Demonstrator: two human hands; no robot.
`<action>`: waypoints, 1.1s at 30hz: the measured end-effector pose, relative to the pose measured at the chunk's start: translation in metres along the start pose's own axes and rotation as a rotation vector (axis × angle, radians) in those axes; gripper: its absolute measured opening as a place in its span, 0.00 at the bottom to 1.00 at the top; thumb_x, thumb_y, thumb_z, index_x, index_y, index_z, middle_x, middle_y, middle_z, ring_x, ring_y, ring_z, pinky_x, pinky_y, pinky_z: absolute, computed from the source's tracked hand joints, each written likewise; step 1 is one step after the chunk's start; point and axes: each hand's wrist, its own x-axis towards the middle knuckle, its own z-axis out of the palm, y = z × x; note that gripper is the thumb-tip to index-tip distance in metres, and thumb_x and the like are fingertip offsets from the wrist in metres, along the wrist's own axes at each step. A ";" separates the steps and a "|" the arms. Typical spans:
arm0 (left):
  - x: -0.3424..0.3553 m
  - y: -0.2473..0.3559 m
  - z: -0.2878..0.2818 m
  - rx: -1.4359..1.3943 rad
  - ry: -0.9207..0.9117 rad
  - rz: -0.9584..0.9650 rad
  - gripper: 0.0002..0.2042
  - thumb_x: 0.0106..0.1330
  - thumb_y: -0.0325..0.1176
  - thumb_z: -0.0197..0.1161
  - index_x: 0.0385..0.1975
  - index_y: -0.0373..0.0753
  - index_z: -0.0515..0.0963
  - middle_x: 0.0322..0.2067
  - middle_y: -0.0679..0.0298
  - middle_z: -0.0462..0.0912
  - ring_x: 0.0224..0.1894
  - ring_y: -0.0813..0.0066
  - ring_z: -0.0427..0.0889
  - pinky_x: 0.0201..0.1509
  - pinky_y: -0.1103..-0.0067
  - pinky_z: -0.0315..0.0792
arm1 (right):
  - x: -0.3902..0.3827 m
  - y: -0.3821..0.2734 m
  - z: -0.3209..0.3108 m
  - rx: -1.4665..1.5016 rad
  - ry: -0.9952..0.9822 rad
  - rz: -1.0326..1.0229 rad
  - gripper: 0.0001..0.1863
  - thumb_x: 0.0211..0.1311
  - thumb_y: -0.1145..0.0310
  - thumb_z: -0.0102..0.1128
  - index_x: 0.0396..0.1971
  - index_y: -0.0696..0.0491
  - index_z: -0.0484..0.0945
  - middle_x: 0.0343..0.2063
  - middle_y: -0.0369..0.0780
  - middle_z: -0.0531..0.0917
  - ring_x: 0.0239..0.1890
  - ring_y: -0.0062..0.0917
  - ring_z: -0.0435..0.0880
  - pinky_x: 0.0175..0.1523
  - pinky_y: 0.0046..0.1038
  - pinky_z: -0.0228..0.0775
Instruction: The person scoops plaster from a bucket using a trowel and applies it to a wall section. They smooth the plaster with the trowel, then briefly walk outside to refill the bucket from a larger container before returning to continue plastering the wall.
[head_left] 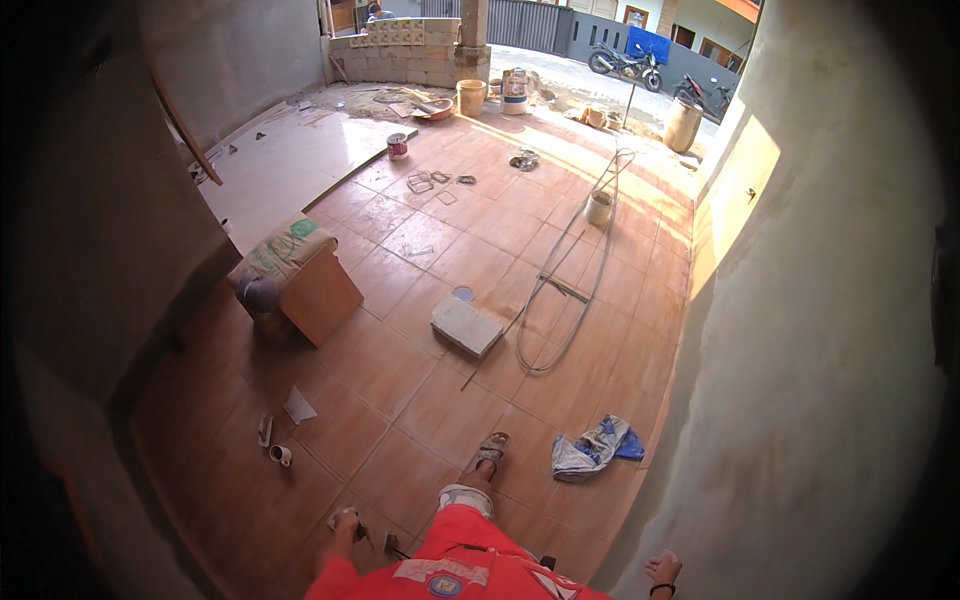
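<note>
I'd call this repositioning; next move needs careful footing. Right hand (663, 570) loosely half-open, left hand (346, 520) I can't tell.

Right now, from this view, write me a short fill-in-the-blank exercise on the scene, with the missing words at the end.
1. The person's shirt is mainly ____.
2. Of the left hand and the right hand, the cup lies nearer the ____ one.
3. The crumpled bundle is whitish and ____.
4. Of the slab and the bundle, the ____ is nearer the right hand.

Missing words: red; left; blue; bundle.
</note>
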 end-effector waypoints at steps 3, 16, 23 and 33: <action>0.074 0.065 0.037 -0.363 0.032 -0.374 0.17 0.58 0.42 0.54 0.39 0.35 0.75 0.28 0.55 0.77 0.24 0.63 0.79 0.22 0.67 0.70 | 0.003 -0.088 0.077 0.037 -0.087 -0.013 0.13 0.59 0.71 0.45 0.43 0.59 0.71 0.21 0.44 0.77 0.18 0.30 0.77 0.21 0.27 0.69; 0.318 0.600 0.134 -0.348 -0.021 -0.235 0.16 0.63 0.41 0.50 0.34 0.30 0.70 0.18 0.60 0.73 0.12 0.73 0.70 0.10 0.77 0.60 | 0.047 -0.195 0.211 -0.132 -0.341 0.234 0.17 0.56 0.75 0.46 0.45 0.62 0.71 0.23 0.43 0.79 0.21 0.31 0.80 0.25 0.30 0.74; 0.356 0.628 0.260 -0.364 -0.131 -0.561 0.13 0.63 0.44 0.47 0.31 0.40 0.72 0.19 0.63 0.73 0.14 0.73 0.70 0.11 0.77 0.60 | 0.209 -0.271 0.196 -0.391 -0.237 0.232 0.16 0.52 0.81 0.43 0.42 0.64 0.71 0.16 0.45 0.77 0.20 0.34 0.79 0.27 0.36 0.75; 0.343 0.683 0.409 -0.568 -0.060 -0.812 0.15 0.63 0.47 0.49 0.38 0.45 0.74 0.28 0.63 0.77 0.25 0.68 0.78 0.25 0.69 0.73 | 0.483 -0.637 0.265 -0.260 -0.207 -0.151 0.14 0.43 0.85 0.37 0.27 0.62 0.74 0.12 0.44 0.75 0.11 0.28 0.75 0.16 0.28 0.69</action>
